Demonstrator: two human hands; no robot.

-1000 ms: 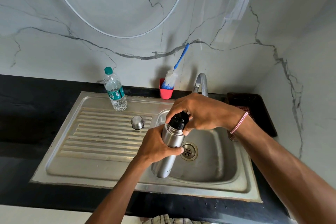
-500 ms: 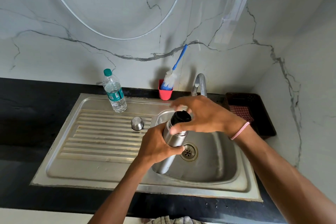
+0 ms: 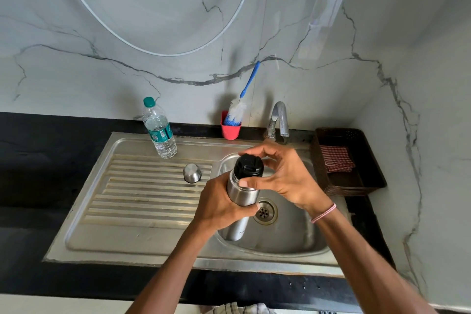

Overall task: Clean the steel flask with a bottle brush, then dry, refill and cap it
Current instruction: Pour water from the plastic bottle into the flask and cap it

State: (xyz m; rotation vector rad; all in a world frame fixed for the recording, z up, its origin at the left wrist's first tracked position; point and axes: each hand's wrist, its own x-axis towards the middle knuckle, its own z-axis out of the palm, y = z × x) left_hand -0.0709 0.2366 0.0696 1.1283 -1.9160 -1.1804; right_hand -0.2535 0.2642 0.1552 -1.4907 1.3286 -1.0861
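Observation:
I hold the steel flask (image 3: 240,192) upright over the sink basin (image 3: 293,234). My left hand (image 3: 219,205) grips its body around the middle. My right hand (image 3: 283,176) curls its thumb and fingers around the black stopper (image 3: 249,166) on the flask's neck. The flask's steel cup lid (image 3: 192,173) stands on the ribbed drainboard (image 3: 142,196). The blue-handled bottle brush (image 3: 239,104) leans in a red holder (image 3: 230,130) against the wall. A clear water bottle (image 3: 159,129) with a green cap stands at the back of the drainboard.
The tap (image 3: 279,120) rises behind the basin, just beyond my right hand. A dark woven basket (image 3: 349,183) at the right holds a folded checked cloth (image 3: 336,158). Black countertop (image 3: 51,150) surrounds the sink. A white hose (image 3: 153,51) loops across the marble wall.
My right hand has shifted from covering the stopper's top to holding it around its sides, so the black stopper now shows. The flask stands more upright.

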